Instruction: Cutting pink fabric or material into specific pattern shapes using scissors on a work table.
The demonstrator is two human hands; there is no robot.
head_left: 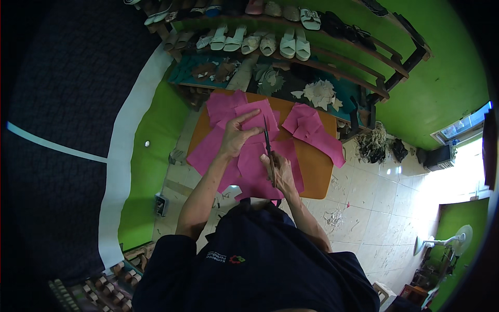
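My left hand (238, 134) grips a piece of pink fabric (255, 111), its thumb and fingers pinching the near part. In my right hand (281, 171) is a pair of dark scissors (267, 140), blades pointing away from me along the right edge of that piece. More pink sheets lie under and around both hands on an orange-brown table (318, 179). A separate stack of pink pieces (305, 125) rests on the table's right side, one long piece hanging toward the edge. Whether the blades are cutting into the fabric is too small to tell.
Beyond the table stands a wooden rack (332, 41) with rows of sandals and shoes. Pale cut shapes (319, 93) lie on its lower teal-covered shelf. Scraps (334, 217) litter the tiled floor at right. A white fan (460, 239) stands at far right, and shoe lasts (106, 288) sit lower left.
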